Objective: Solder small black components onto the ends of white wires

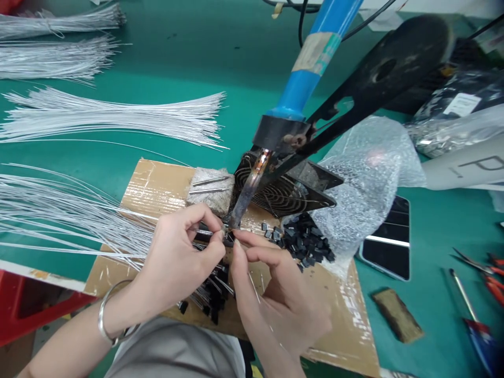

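Note:
My left hand [179, 257] pinches a thin silver wire with a small black part at its end, right under the tip of a mounted soldering iron [252, 181] with a blue handle [315, 58]. My right hand [275, 283] meets it from the right, fingertips pinched at the same spot; a fine strand runs down through its fingers. A bundle of finished wires with black ends [212, 299] lies under my hands on a cardboard sheet [157, 184].
Bundles of silver wires [114, 118] fan out on the green table at left. Loose black parts [305, 241] spill from a bubble-wrap bag [370, 168]. A small fan grille [283, 194], a phone [388, 244], a brown block [397, 315] and red-handled tools [490, 275] lie at right.

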A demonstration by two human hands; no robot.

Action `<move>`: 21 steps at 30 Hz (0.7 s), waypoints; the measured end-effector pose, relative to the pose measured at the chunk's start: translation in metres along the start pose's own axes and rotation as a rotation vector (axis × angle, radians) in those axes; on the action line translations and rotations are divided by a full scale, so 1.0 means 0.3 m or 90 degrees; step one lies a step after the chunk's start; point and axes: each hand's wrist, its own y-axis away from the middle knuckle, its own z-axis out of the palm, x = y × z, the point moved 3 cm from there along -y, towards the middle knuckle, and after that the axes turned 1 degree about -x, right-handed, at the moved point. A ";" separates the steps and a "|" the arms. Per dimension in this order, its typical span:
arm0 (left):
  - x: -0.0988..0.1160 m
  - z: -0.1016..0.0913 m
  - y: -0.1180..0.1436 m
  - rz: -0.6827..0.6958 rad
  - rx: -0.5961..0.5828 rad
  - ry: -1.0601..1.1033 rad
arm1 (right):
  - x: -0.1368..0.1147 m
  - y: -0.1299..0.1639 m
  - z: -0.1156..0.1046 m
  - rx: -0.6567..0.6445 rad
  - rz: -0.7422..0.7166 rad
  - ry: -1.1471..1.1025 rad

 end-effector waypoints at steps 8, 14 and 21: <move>0.006 0.000 0.001 0.008 0.008 -0.011 | -0.010 -0.001 -0.006 -0.003 0.003 -0.005; -0.004 -0.002 0.005 -0.005 0.003 0.002 | -0.005 0.000 -0.001 -0.007 0.011 -0.006; 0.000 -0.003 0.004 -0.004 0.002 0.003 | -0.010 0.002 -0.004 0.004 0.000 -0.005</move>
